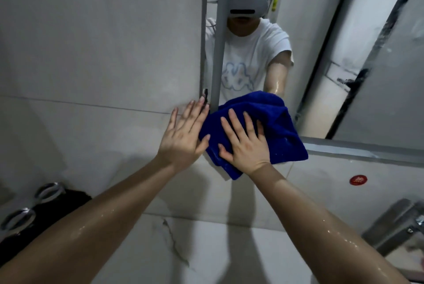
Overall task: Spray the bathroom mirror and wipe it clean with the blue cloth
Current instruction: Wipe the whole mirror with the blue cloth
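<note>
Water beads on both forearms (80, 233), and a tap (394, 226) sits low at the right, so everything close by is wet. Farther on, the left hand (183, 137) lies flat on the wall (91, 54) just beside the mirror's edge. Its fingers are straight and grip nothing, and its thumb lies at the cloth's edge. The right hand (245, 146) presses the cloth (282, 127) with spread, straight fingers and does not clutch it. The cloth is bunched at the lower left corner of the mirror (332, 43), partly on the glass and partly hanging past the frame (367, 148) onto the wall below.

No spray bottle shows, so I judge wiping to be the step in hand. To do it well, the palm should bear evenly. The cloth wants sliding fully onto the glass, then across in overlapping passes toward the far right, where the glass looks hazy and spotted. Bunched folds may streak, and a flatter fold would serve better. The wet arm could drip on wiped glass, so working from the top down seems wise. The braced left hand gives steadiness but should not touch the glass.
</note>
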Action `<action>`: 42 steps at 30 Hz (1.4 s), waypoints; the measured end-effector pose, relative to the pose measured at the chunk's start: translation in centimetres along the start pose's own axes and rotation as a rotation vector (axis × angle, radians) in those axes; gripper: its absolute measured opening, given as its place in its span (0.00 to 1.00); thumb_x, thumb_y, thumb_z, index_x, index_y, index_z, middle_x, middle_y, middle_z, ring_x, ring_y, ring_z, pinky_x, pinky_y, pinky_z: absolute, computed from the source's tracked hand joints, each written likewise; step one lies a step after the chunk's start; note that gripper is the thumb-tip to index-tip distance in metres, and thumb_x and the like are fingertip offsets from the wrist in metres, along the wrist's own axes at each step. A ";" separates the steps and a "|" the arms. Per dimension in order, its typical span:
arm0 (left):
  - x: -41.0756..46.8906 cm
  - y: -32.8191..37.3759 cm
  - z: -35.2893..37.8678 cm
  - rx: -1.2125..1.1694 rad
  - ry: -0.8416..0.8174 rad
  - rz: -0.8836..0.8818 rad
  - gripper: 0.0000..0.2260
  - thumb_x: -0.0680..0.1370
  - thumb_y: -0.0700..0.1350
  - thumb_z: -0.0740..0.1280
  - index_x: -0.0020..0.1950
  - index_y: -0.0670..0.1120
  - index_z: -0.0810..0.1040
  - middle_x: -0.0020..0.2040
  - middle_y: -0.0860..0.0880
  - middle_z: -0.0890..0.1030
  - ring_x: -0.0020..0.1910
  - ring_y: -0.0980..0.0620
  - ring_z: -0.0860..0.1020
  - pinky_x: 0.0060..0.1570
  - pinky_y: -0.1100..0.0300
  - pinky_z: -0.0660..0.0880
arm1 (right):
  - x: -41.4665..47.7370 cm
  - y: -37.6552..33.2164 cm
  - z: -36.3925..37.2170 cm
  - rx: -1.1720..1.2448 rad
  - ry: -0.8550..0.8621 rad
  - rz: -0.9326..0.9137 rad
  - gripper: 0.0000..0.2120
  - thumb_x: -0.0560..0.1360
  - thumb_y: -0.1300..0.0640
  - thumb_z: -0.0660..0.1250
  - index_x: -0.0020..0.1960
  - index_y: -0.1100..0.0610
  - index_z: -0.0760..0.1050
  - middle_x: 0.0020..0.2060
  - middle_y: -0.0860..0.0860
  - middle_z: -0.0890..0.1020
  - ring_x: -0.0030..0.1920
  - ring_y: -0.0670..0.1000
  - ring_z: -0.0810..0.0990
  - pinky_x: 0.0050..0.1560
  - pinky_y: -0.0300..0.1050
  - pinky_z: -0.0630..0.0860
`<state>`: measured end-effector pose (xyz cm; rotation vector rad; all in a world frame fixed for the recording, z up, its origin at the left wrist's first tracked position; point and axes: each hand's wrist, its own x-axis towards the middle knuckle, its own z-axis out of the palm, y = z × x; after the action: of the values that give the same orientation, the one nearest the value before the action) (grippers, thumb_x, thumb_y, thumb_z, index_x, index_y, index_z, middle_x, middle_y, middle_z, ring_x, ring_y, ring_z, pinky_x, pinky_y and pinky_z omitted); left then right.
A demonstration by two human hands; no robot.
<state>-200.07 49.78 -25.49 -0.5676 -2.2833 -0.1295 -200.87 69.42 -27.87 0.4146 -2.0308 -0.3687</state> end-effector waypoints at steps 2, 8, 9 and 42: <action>0.3 0.0 -0.5 0.035 0.002 0.028 0.28 0.77 0.54 0.55 0.75 0.44 0.56 0.76 0.48 0.53 0.75 0.52 0.52 0.73 0.49 0.46 | -0.1 0.6 -0.4 0.021 -0.003 -0.043 0.32 0.74 0.40 0.54 0.74 0.53 0.56 0.73 0.52 0.57 0.70 0.57 0.58 0.66 0.55 0.56; 3.2 1.9 -3.2 0.027 -0.047 0.011 0.30 0.79 0.55 0.50 0.75 0.46 0.40 0.75 0.52 0.40 0.74 0.57 0.39 0.73 0.50 0.39 | 0.5 4.1 -2.0 0.008 -0.061 -0.211 0.31 0.76 0.43 0.53 0.76 0.53 0.53 0.75 0.49 0.56 0.72 0.55 0.57 0.70 0.52 0.54; 3.7 2.7 -3.5 0.035 -0.046 0.003 0.30 0.79 0.55 0.49 0.75 0.47 0.39 0.75 0.52 0.38 0.74 0.57 0.38 0.73 0.51 0.38 | 0.8 4.9 -2.4 0.005 -0.064 -0.221 0.30 0.76 0.43 0.53 0.76 0.53 0.53 0.75 0.49 0.57 0.72 0.55 0.57 0.70 0.52 0.54; 7.7 15.2 -2.5 -0.134 0.030 -0.239 0.32 0.78 0.51 0.57 0.77 0.47 0.44 0.78 0.49 0.46 0.76 0.52 0.42 0.74 0.46 0.44 | -1.6 17.5 -5.4 0.046 -0.009 0.020 0.31 0.74 0.43 0.56 0.74 0.52 0.57 0.74 0.52 0.63 0.72 0.56 0.57 0.64 0.56 0.66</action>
<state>-196.43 65.51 -19.51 -0.3555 -2.3178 -0.4079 -197.74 85.26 -19.16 0.4218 -2.0540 -0.3128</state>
